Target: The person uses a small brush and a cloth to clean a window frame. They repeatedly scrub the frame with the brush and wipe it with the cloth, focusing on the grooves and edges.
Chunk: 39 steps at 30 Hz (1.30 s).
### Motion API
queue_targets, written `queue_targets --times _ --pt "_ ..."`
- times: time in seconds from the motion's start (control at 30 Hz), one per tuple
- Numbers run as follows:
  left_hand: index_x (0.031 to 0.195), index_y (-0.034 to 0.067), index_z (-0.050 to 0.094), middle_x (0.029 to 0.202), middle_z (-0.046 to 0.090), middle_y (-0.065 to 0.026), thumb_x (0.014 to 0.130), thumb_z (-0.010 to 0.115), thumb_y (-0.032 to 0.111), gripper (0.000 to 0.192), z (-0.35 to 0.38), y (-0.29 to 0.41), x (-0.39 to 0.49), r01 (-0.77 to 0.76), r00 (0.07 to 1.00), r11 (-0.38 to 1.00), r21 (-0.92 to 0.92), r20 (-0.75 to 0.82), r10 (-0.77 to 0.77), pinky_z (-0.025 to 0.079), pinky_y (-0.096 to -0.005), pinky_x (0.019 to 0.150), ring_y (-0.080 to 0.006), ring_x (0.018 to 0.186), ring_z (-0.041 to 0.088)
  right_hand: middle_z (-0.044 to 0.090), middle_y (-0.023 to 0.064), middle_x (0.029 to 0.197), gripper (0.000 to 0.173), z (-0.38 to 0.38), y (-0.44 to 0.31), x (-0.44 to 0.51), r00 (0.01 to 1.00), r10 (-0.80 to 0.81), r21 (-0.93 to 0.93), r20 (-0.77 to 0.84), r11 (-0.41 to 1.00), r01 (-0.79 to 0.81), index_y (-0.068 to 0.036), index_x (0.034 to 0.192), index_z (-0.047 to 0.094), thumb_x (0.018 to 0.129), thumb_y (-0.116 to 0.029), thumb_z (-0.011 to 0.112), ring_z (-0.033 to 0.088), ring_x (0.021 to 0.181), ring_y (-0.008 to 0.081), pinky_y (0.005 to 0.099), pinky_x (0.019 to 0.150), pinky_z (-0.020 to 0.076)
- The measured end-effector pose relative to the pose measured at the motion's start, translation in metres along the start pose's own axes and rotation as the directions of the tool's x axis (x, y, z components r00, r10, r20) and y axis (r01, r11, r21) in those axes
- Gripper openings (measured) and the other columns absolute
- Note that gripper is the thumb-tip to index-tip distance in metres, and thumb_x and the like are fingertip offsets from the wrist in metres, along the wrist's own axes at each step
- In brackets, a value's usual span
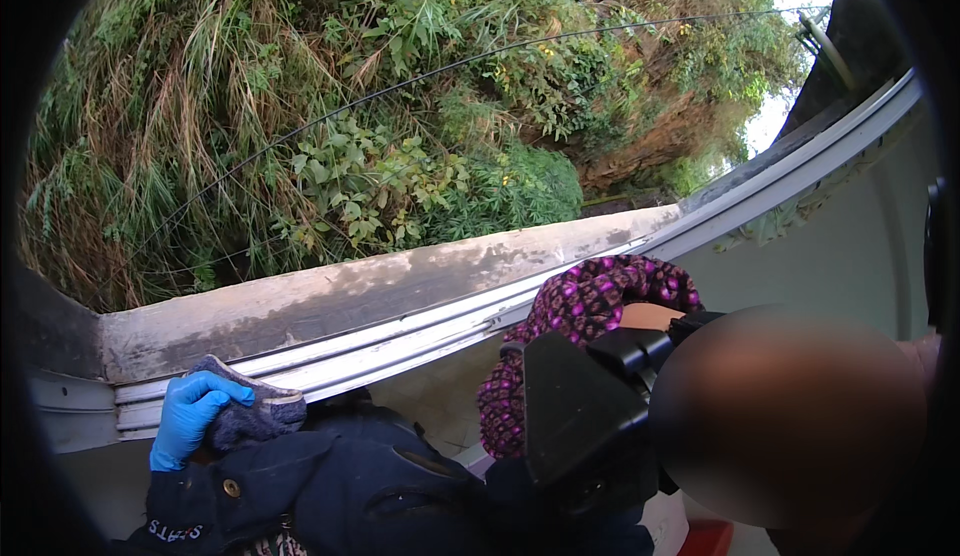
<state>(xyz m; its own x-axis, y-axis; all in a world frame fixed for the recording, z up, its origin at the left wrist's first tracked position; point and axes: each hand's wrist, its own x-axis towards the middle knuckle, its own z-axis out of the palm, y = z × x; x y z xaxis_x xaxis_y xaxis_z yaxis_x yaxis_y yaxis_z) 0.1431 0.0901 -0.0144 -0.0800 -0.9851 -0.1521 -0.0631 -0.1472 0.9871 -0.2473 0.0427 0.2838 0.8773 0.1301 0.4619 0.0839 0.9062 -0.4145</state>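
Note:
At the lower left, my left hand (189,415) wears a blue disposable glove. Its fingers grip a folded grey-blue terry cloth (259,412) with a pale edging. The cloth lies against the left end of a white sliding-window track (337,355). A navy jacket sleeve (225,473) with a metal button runs below that hand. My right hand is out of view.
A person with a blurred head (787,421) is close at the right, beside a black head-mounted device (581,406) and purple patterned fabric (577,301). Beyond the track are a stained concrete ledge (337,293), a dark cable (420,81) and a planted slope (360,143).

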Motion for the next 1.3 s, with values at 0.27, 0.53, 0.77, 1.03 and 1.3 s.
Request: queue_targets --times 0.27,0.53,0.77,1.03,1.3 --pt "0.090 -0.003 0.071 0.089 0.073 -0.0112 0.089 0.058 0.003 0.015 -0.001 -0.001 -0.002 -0.033 0.999 0.999 0.033 0.010 0.033 0.054 -0.0310 0.083 -0.0179 0.085 0.068 0.062 0.0153 0.094 0.055 -0.004 0.000 0.000 1.000 0.009 0.001 0.015 1.000 -0.009 -0.010 0.099 0.059 0.101 -0.057 0.031 0.063 0.084 0.0245 0.0316 0.078 0.0489" --pt "0.094 -0.002 0.073 0.094 0.073 -0.0125 0.091 0.057 0.001 0.017 -0.001 -0.002 -0.002 -0.038 0.999 0.999 0.013 0.025 0.038 0.054 -0.0326 0.085 -0.0209 0.089 0.068 0.062 0.0153 0.096 0.054 -0.004 0.001 0.001 0.999 0.016 0.000 0.031 1.000 -0.016 -0.010 0.101 0.058 0.101 -0.057 0.032 0.062 0.086 0.0248 0.0321 0.080 0.0486" --pt "0.091 -0.003 0.072 0.091 0.073 -0.0113 0.092 0.060 0.008 0.016 -0.001 -0.004 -0.002 -0.061 0.998 0.998 0.033 0.021 0.060 0.054 -0.0309 0.083 -0.0186 0.086 0.069 0.062 0.0152 0.098 0.053 -0.005 0.003 0.001 0.999 0.021 -0.008 0.043 1.000 -0.021 -0.010 0.104 0.058 0.101 -0.057 0.033 0.062 0.088 0.0249 0.0326 0.081 0.0484" --pt "0.093 -0.002 0.073 0.094 0.073 -0.0120 0.090 0.057 0.001 0.017 -0.003 -0.002 -0.002 -0.056 0.997 0.998 0.031 0.055 0.054 0.054 -0.0337 0.086 -0.0207 0.090 0.069 0.061 0.0152 0.100 0.052 -0.009 0.005 0.007 0.998 0.029 -0.029 0.058 0.999 -0.028 -0.010 0.106 0.057 0.100 -0.057 0.034 0.062 0.090 0.0251 0.0331 0.083 0.0481" --pt "0.095 -0.002 0.074 0.095 0.073 -0.0122 0.090 0.057 0.001 0.017 -0.004 0.000 -0.002 -0.016 0.998 1.000 0.020 0.067 0.015 0.054 -0.0330 0.088 -0.0203 0.091 0.068 0.061 0.0151 0.102 0.052 -0.013 0.001 0.012 0.998 0.027 -0.025 0.054 0.999 -0.025 -0.010 0.109 0.057 0.100 -0.057 0.035 0.061 0.093 0.0254 0.0337 0.085 0.0478"
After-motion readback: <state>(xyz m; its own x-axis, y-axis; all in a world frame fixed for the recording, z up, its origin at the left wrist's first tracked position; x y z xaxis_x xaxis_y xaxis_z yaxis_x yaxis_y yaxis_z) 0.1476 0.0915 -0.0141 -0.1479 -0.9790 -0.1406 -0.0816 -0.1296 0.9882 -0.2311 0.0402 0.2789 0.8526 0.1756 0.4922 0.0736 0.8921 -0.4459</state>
